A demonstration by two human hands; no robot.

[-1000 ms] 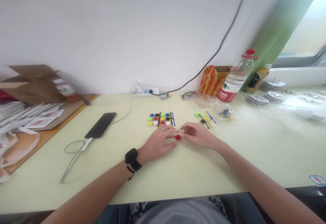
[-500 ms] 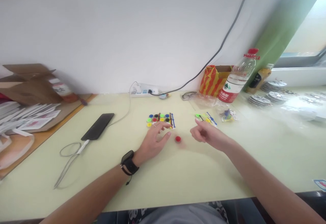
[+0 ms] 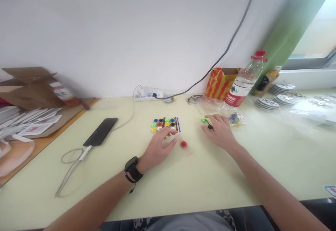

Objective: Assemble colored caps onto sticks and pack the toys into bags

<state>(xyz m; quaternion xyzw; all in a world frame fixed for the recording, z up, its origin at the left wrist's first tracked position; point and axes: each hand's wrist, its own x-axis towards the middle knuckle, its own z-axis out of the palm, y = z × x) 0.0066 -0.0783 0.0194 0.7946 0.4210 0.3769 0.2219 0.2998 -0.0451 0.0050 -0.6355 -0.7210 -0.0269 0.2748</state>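
Note:
My left hand (image 3: 159, 145), wearing a ring, hovers or rests at the near side of rows of small coloured discs (image 3: 159, 124), thumb and index finger apart with nothing between them. Next to the discs lie several thin rods (image 3: 179, 124) in blue, red and other colours. A lone red disc (image 3: 183, 144) sits just right of my left thumb. My right hand (image 3: 220, 132) reaches over a small group of parts, its thumb apart from its fingers. A green disc (image 3: 203, 120) and a black piece (image 3: 210, 127) show by its fingertips; the hand hides other pieces.
A phone (image 3: 101, 132) on a cable lies at left, near papers and a cardboard box (image 3: 28, 84). Along the wall stand a power strip (image 3: 147, 96), glasses (image 3: 194, 99), a striped bag (image 3: 216, 84) and a water bottle (image 3: 240, 89). Stacked round plates (image 3: 267, 103) are at right.
My right hand has gone from a loosely closed fist to spread fingers, moving slightly right and over the group of parts. My left hand has hardly moved.

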